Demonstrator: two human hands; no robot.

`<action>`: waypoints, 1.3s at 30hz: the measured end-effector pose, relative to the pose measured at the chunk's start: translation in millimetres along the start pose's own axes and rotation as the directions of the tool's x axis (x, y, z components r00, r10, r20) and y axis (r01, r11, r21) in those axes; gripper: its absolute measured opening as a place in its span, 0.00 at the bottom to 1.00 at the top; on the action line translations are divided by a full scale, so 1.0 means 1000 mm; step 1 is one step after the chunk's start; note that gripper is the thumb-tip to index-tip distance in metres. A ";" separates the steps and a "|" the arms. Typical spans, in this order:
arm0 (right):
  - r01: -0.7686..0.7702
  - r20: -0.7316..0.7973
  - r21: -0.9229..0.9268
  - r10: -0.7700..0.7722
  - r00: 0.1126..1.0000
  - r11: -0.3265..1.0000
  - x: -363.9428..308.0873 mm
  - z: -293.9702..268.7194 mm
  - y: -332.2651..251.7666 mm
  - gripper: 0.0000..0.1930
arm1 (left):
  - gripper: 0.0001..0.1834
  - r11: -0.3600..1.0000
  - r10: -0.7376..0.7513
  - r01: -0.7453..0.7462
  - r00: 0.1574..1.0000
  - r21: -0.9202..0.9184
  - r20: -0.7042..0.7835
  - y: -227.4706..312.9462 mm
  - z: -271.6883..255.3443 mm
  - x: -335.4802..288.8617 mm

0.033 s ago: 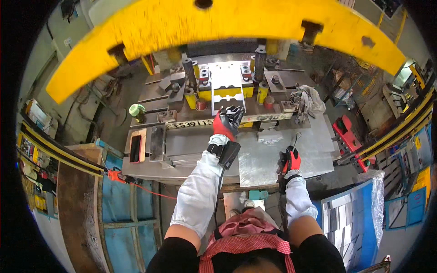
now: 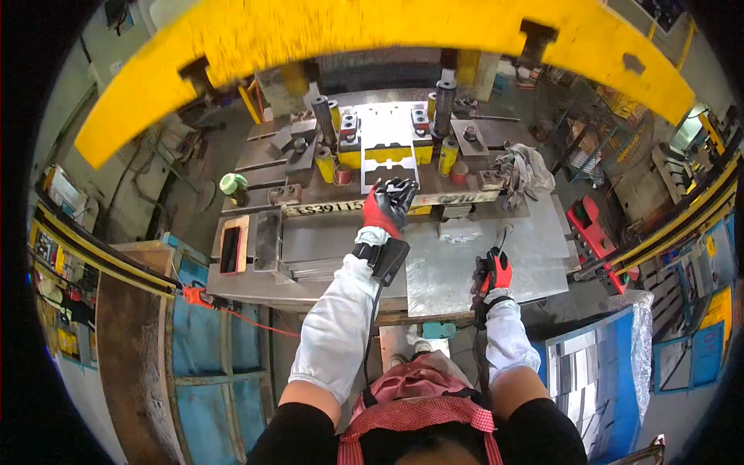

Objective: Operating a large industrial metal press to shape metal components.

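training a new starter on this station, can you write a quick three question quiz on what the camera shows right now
1. True or false: the left hand is at the near end of the pale metal sheet.
2. Short answer: what does the right hand hold?
3. Fill the gap: in the picture, the green-lidded bottle stands to the ____ of the grey cloth.

Key:
1. True.
2. A slim tool with a rounded metal tip.
3. Left.
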State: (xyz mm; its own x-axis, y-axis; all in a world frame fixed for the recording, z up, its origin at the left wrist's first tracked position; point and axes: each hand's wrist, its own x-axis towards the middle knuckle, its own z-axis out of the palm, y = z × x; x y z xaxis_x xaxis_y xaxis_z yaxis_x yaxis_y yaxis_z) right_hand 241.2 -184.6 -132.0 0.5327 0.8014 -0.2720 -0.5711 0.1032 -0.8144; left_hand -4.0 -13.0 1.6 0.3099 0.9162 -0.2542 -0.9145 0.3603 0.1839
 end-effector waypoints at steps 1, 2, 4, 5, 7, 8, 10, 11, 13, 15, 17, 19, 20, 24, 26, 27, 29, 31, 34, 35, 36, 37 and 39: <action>0.004 0.000 -0.004 -0.004 1.000 1.000 -0.001 0.000 0.001 0.10 | 0.17 0.999 -0.004 0.004 1.000 0.047 -0.004 0.001 0.000 -0.002; 0.013 0.005 -0.005 -0.013 1.000 1.000 0.001 0.001 0.001 0.11 | 0.15 0.995 -0.006 0.006 1.000 0.097 -0.001 0.003 0.002 -0.003; 0.041 -0.030 -0.127 -0.045 0.999 0.991 0.003 -0.001 -0.001 0.11 | 0.12 0.989 0.022 -0.022 1.000 0.147 0.005 -0.002 0.004 -0.006; 0.047 -0.029 -0.147 -0.051 0.998 0.988 0.002 -0.001 -0.001 0.11 | 0.12 0.987 0.028 -0.029 1.000 0.157 0.007 -0.001 0.001 -0.006; 0.019 0.023 -0.113 -0.017 1.000 0.993 0.000 -0.002 -0.002 0.10 | 0.14 0.987 0.019 -0.021 1.000 0.159 0.018 0.001 -0.006 -0.009; -0.011 0.074 -0.056 0.015 0.997 0.998 0.000 -0.007 -0.004 0.09 | 0.15 0.984 -0.034 0.025 0.998 0.177 0.048 0.002 -0.012 -0.008; -0.017 0.132 -0.106 0.031 0.991 0.994 -0.014 0.001 -0.007 0.11 | 0.17 0.974 -0.112 0.088 0.988 0.210 0.106 0.011 -0.032 -0.010; 0.138 0.086 -0.098 -0.130 0.988 0.985 0.004 -0.031 -0.001 0.16 | 0.20 0.956 -0.122 0.087 0.987 0.279 0.108 -0.011 -0.021 -0.012; 0.164 0.256 -0.237 -0.101 0.961 0.958 -0.032 0.028 -0.030 0.21 | 0.19 0.516 0.258 -0.447 0.895 0.731 0.365 0.004 -0.059 -0.026; 0.193 0.404 -0.269 -0.072 0.912 0.944 -0.039 0.072 -0.057 0.23 | 0.18 0.206 0.217 -0.515 0.853 0.832 0.474 -0.004 -0.067 -0.039; 0.252 0.576 -0.329 -0.017 0.817 0.910 -0.031 0.132 -0.081 0.22 | 0.17 0.195 0.193 -0.496 0.865 0.846 0.463 0.003 -0.092 -0.047; 0.284 0.680 -0.379 0.057 0.731 0.881 -0.003 0.182 -0.099 0.19 | 0.19 0.777 0.079 -0.198 0.972 0.597 0.221 -0.004 -0.091 -0.045; 0.267 0.720 -0.388 0.110 0.685 0.882 0.015 0.204 -0.102 0.17 | 0.20 0.936 0.021 -0.052 0.995 0.348 0.093 -0.006 -0.089 -0.045; 0.246 0.668 -0.646 0.380 0.640 0.722 0.048 0.274 -0.098 0.12 | 0.19 0.960 0.058 -0.103 0.983 0.261 0.175 -0.010 -0.072 -0.063; 0.233 0.776 -0.404 0.197 0.599 0.885 0.054 0.261 -0.080 0.12 | 0.16 0.152 0.116 -0.239 0.968 0.959 0.223 0.002 -0.042 -0.093; 0.192 0.829 -0.249 0.106 0.550 0.949 0.060 0.251 -0.067 0.14 | 0.14 -0.006 0.178 -0.290 0.941 0.957 0.286 0.007 -0.028 -0.114; 0.293 0.824 -0.341 0.134 0.550 0.893 0.068 0.224 -0.066 0.16 | 0.13 -0.443 0.336 -0.461 0.710 0.769 0.619 0.026 -0.053 -0.136; 0.821 0.921 -0.284 -0.096 0.377 0.496 0.039 0.170 -0.071 0.17 | 0.14 -0.522 0.378 -0.471 0.619 0.711 0.688 0.051 -0.094 -0.176; 0.760 0.866 -0.313 -0.157 0.474 0.570 -0.012 0.117 -0.091 0.18 | 0.17 0.338 0.466 -0.116 0.883 0.934 -0.059 0.075 -0.063 -0.281; 0.466 0.723 -0.435 -0.010 0.691 0.771 -0.028 0.114 -0.089 0.19 | 0.17 0.233 0.495 -0.004 0.861 0.973 -0.115 0.090 -0.069 -0.327; 0.104 0.536 -0.482 0.198 0.820 0.870 -0.036 0.107 -0.087 0.19 | 0.18 0.357 0.550 -0.110 0.828 0.928 -0.113 0.097 -0.094 -0.371; 0.156 0.558 -0.515 0.191 0.808 0.843 -0.036 0.091 -0.085 0.20 | 0.18 0.289 0.631 -0.042 0.760 0.956 -0.157 0.103 -0.098 -0.423; 0.175 0.585 -0.550 0.227 0.779 0.817 -0.048 0.076 -0.090 0.20 | 0.17 0.307 0.768 -0.009 0.593 0.952 -0.242 0.112 -0.097 -0.507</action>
State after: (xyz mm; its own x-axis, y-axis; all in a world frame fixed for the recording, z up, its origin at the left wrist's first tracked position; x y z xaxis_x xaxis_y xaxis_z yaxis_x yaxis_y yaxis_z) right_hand 219.2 -187.2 -7.0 -0.0800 0.9921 -0.0968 -0.0293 -0.0994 -0.9946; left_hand -288.4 -454.1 58.5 -0.5819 0.7772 -0.2395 -0.0359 0.2697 0.9623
